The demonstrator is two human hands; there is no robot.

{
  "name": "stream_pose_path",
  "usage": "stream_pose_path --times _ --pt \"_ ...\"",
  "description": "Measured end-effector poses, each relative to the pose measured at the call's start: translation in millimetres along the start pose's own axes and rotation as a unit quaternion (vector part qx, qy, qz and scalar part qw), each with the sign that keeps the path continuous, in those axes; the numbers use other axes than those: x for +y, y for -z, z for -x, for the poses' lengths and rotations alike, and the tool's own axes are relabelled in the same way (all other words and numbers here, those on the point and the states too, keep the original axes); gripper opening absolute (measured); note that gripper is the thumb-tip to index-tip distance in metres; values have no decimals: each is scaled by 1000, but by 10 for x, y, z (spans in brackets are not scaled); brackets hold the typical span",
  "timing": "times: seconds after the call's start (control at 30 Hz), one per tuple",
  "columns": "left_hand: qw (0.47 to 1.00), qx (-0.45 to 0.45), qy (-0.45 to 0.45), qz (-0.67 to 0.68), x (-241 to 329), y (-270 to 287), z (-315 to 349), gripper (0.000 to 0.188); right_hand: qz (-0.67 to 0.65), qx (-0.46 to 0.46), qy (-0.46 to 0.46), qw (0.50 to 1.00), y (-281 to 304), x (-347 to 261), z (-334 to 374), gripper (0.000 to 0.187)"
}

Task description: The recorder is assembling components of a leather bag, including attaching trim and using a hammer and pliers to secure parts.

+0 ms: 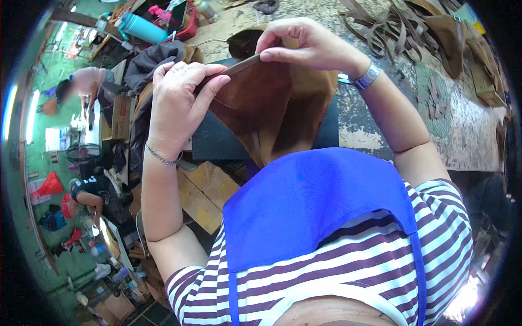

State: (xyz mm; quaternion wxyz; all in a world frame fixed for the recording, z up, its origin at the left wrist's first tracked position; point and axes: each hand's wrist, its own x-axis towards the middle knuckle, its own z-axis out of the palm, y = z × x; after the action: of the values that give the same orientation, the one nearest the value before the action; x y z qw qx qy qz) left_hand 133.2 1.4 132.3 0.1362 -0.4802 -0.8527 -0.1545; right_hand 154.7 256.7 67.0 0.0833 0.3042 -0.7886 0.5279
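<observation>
A large piece of brown leather [244, 100] hangs between my hands, its upper edge raised and its lower part hanging down toward my blue apron. My left hand [187, 89] pinches that edge between thumb and fingers. Farther right, my right hand [304, 46] grips the same edge, thumb along the near side and fingers curled behind. Between the two hands the edge looks like a narrow, paler strip [242, 66]. Beneath the leather lies a dark flat board [217, 133] on the worn workbench. Part of the leather behind my right hand is hidden.
Brown straps [386, 27] lie tangled at the far right, near more leather pieces [443, 41]. Small grey strips [433, 98] rest on a green mat. A turquoise bottle [142, 28] and red basket [187, 22] are at the far left. Two people work at tables beyond.
</observation>
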Motion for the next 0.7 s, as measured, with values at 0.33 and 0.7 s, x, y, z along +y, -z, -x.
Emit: stream_pose_path --times 0.33,0.7 --pt "997 -77 20 25 78 -312 -205 14 -4 17 -33 999 -74 280 292 18" --pt "996 -80 3 31 69 -552 -336 16 4 65 -20 998 -148 346 450 16"
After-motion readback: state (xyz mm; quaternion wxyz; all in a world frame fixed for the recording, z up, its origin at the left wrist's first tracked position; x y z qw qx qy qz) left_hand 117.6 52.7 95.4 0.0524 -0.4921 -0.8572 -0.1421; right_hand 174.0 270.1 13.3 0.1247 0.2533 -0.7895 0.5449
